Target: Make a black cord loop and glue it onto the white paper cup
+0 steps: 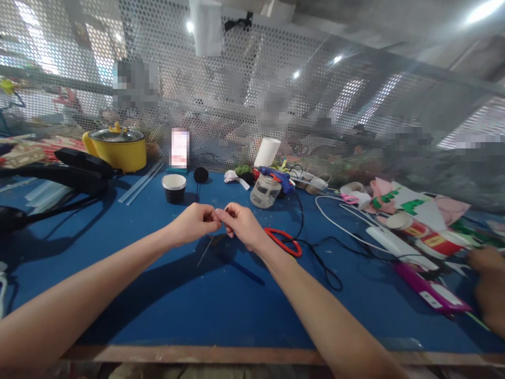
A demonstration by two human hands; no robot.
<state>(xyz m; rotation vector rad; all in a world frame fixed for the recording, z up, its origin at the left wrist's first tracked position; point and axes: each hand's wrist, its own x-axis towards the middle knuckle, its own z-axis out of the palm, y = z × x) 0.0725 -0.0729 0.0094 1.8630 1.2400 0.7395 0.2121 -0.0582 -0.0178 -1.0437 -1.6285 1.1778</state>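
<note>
The left hand point(194, 221) and right hand point(241, 223) meet fingertip to fingertip above the blue table point(189, 305), both pinched shut on a thin pale thread point(205, 251) that trails down and to the left from between them; whether a needle is in the pinch is too small to tell. Judging by this, the fine work at the thread's end is under way, not finished, and nothing sewn or tied shows yet. Just right of the right hand lies a red ring point(283, 241) touching a black cable point(315, 252). Beyond stand a paper cup point(174, 188), a ball of black yarn point(201, 174), a clear jar point(265, 191) and a glue gun point(278, 178). Bare table lies below the forearms to the wooden front edge point(189, 355). Another person's hand point(489, 287) rests far right.
</note>
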